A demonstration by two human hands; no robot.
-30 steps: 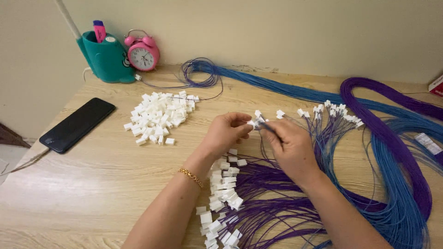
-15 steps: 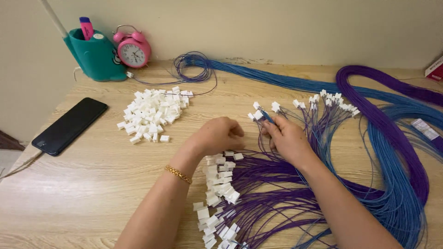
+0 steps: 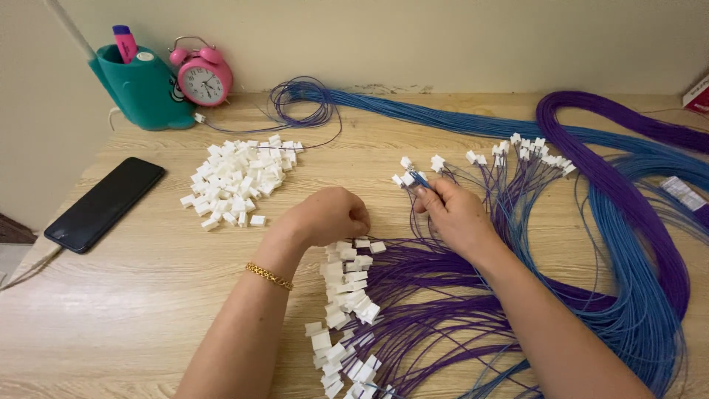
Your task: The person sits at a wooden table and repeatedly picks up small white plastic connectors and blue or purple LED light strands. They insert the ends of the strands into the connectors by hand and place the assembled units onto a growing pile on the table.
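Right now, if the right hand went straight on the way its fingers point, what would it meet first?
The right hand points up-left; past the white connectors at its fingertips, likely bare table, then the coiled wires.

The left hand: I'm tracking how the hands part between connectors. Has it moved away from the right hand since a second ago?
Yes. The left hand has dropped toward the near table edge, away from the right hand, nearer the row of finished white connectors.
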